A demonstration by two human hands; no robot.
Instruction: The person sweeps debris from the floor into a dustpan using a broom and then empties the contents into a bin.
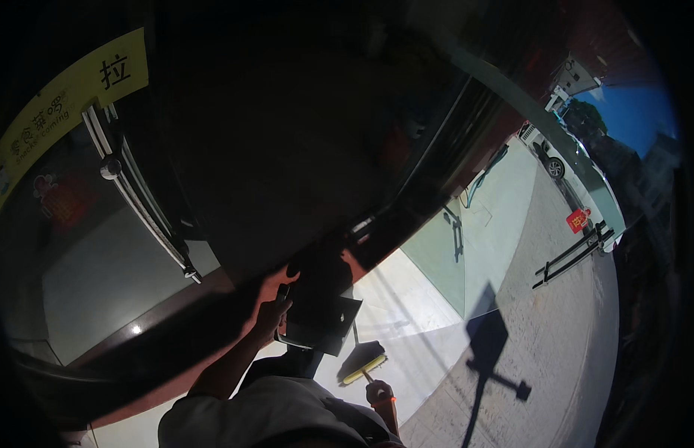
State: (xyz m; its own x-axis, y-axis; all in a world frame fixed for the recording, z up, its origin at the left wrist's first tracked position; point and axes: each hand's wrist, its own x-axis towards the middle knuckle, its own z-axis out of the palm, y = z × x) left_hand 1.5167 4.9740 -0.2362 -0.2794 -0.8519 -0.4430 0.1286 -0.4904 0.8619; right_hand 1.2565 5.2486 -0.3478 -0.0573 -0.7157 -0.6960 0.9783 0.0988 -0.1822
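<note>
My left hand is closed around the dark handle of what looks like a black dustpan. The pan hangs tilted in front of my body, its edge catching the light. Lower and to the right, my right hand grips the stick of a broom. An orange band circles that wrist. The broom's yellow head is over the sunlit pale floor, with a dark patch just beyond it. I cannot tell whether that patch is bristles or shadow.
A dark glass door with a long metal handle and a yellow sticker stands at the left. On the right is another glass door with black bar handles and a red decoration. Beyond, a white vehicle is parked outside.
</note>
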